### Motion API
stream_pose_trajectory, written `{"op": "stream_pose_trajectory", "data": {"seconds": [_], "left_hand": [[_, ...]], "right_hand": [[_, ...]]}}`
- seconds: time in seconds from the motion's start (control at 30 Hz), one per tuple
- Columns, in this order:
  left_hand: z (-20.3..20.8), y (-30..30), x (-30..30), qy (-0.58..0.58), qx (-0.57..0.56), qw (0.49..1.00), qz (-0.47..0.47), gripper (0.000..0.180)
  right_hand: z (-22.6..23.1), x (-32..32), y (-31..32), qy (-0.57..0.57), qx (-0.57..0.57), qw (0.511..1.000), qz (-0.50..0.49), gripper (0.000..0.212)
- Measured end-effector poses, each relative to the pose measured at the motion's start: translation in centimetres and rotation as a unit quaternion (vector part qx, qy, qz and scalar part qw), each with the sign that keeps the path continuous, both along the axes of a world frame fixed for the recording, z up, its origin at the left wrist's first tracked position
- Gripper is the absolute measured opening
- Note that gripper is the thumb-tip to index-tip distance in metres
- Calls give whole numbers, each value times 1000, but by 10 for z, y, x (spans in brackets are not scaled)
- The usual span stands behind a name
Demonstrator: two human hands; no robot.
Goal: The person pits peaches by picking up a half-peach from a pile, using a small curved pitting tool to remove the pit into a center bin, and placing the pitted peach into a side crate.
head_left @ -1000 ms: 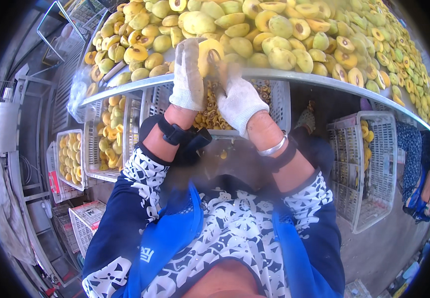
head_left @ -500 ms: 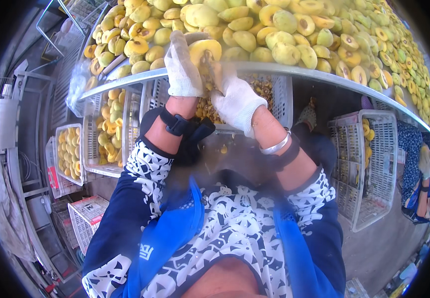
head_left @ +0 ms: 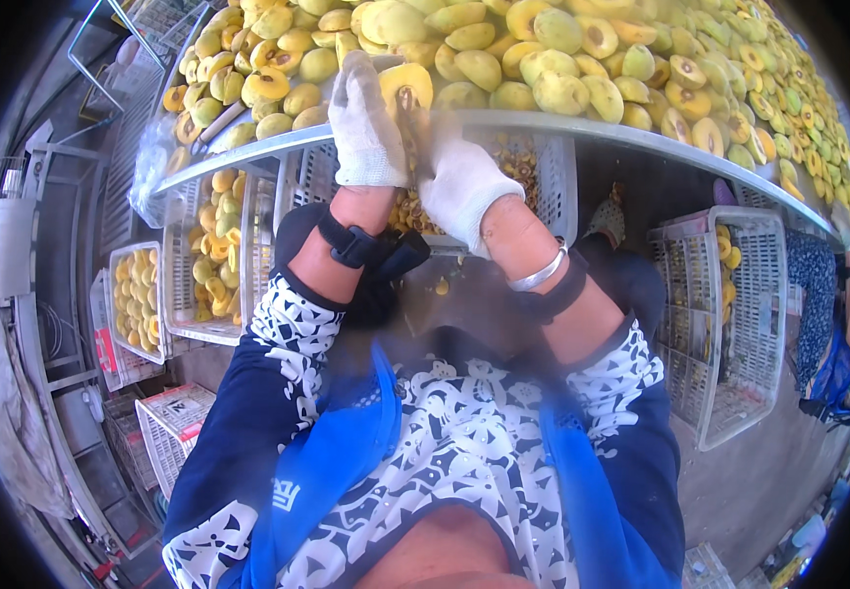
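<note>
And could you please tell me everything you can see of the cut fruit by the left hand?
The cut fruit has smooth-looking yellow-orange flesh around a brown centre, with a rounded upper end. Its cut face is turned toward the camera, so its back is hidden. The gloved left hand holds it from its left side, by the near edge of the table. The gloved right hand is close below it, but blur hides whether anything there touches it.

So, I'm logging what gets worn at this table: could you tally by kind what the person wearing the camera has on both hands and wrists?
White gloves: 2
Black bands: 2
Silver bracelet: 1
Total: 5
</note>
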State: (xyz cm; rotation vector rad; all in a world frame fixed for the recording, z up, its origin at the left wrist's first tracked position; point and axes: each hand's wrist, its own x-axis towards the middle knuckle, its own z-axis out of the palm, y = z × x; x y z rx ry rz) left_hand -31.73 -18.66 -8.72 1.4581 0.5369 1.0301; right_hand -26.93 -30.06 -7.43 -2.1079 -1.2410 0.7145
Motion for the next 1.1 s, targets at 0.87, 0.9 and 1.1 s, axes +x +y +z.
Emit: {"op": "stream_pose_trajectory", "data": {"seconds": [0.87,0.9,1.1], "left_hand": [[-6,7,-11,-70,-120,988,-62,58],[-7,11,-15,-71,-121,988,-59,58],[-5,20,-26,-23,78,993,-87,55]], "right_hand": [[-8,1,-11,161,29,985,45,39],[-8,0,-10,187,48,980,54,37],[7,-6,-16,415,-2,909,38,29]]}}
